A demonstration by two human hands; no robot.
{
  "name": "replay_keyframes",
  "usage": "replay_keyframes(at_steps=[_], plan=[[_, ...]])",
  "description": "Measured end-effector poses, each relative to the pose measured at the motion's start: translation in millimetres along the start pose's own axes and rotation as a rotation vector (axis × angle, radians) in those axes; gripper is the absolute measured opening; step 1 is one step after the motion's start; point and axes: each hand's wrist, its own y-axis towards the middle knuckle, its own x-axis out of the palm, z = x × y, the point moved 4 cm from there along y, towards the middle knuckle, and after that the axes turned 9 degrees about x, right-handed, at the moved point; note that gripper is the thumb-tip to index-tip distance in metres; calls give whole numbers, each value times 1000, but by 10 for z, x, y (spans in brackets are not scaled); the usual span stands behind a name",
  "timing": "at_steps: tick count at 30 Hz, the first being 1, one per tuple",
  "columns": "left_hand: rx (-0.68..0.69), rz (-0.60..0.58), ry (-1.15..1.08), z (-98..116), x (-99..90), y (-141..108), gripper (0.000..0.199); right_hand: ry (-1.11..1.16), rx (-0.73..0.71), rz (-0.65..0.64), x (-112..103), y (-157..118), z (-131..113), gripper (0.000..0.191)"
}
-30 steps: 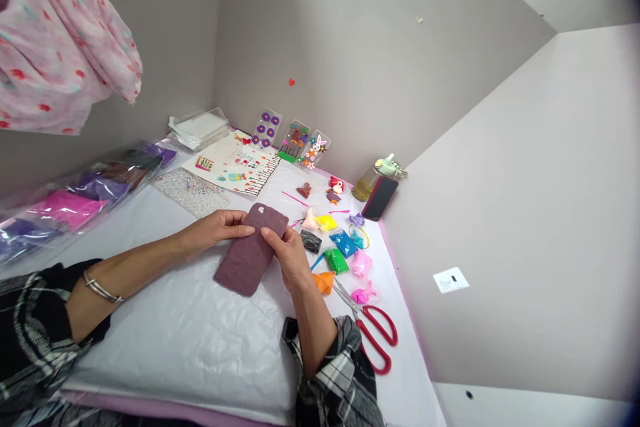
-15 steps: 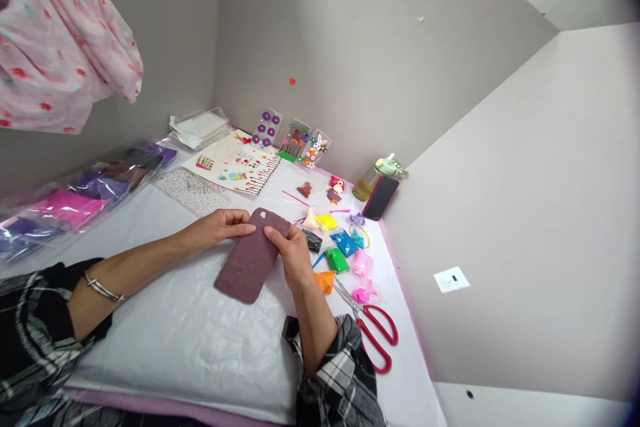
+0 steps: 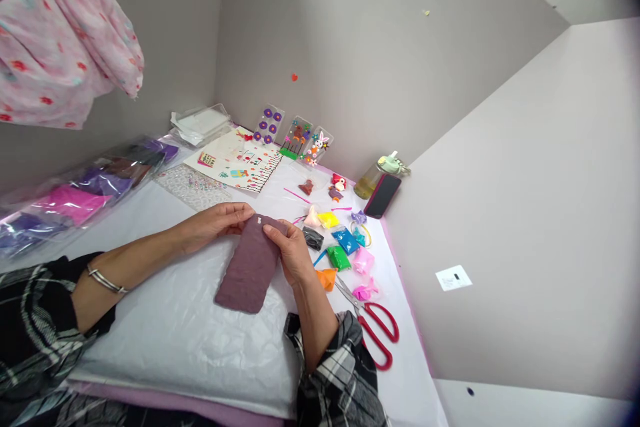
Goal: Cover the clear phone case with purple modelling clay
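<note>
A flat purple-brown slab [image 3: 248, 268], shaped like a phone case with a small light opening near its top, is held above a white plastic-wrapped cushion [image 3: 190, 340]. My left hand [image 3: 220, 223] pinches its upper left corner, thumb and fingers closed on the edge. On the upper right edge, my right hand [image 3: 289, 247] grips it with the thumb lying on the front face. The fingers behind the slab are partly hidden.
Right of my hands lie clay packets, among them green [image 3: 339, 257] and blue [image 3: 345, 239], and red-handled scissors [image 3: 375, 330]. A phone [image 3: 383, 196] leans on a bottle [image 3: 367, 184]. Decorated cases [image 3: 269, 125] stand behind; bagged clay [image 3: 73, 203] lies left.
The slab's top has tilted slightly and shifted a little left and down. My left thumb has drawn back from the front face toward the corner.
</note>
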Motion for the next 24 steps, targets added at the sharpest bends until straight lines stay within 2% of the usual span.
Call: replay_keyframes(at_steps=[4,9,18,24], plan=[[-22,-16,-75,26,6,-6,26,19,8,-11,30,-17,-16,34],[-42,-38,-154,39,20,-12,31,43,11,-19,36,-22,-25,37],[-85,-87,-216,47,37,-20,23,51,21,-46,46,-24,-14,36],[-94,-112,-236,40,55,-29,26,17,15,-42,67,-30,-8,37]])
